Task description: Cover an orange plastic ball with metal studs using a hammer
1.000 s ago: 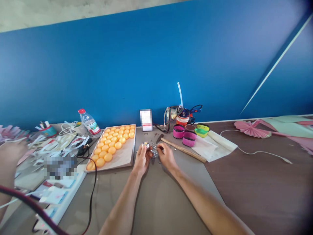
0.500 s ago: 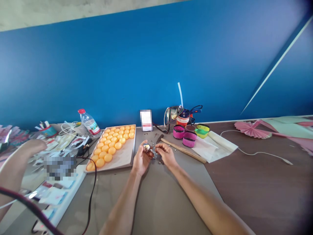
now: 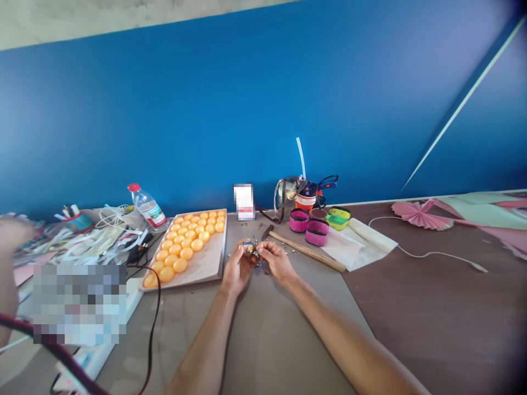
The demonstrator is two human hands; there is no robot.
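Note:
My left hand [image 3: 235,270] is curled around a small ball covered with shiny bits [image 3: 247,248], holding it just above the grey table [image 3: 263,334]. My right hand [image 3: 276,260] is pinched at the ball's right side, fingertips touching it; what they hold is too small to name. Small shiny pieces [image 3: 263,267] lie scattered on the table under and around both hands. A tray [image 3: 206,263] of several orange balls [image 3: 181,252] sits just left of my left hand.
A wooden-handled hammer [image 3: 307,250] lies right of my hands. Pink and green tape rolls [image 3: 315,226], a tool cup [image 3: 307,198], white cloth [image 3: 358,244], a water bottle [image 3: 146,207] and pink paper fans [image 3: 420,215] stand behind. Another person's arm [image 3: 10,258] and cables are at the left.
My right hand moved in from the loose pieces to the ball's side. The view shifted slightly. The other person's arm at the left swung up and back.

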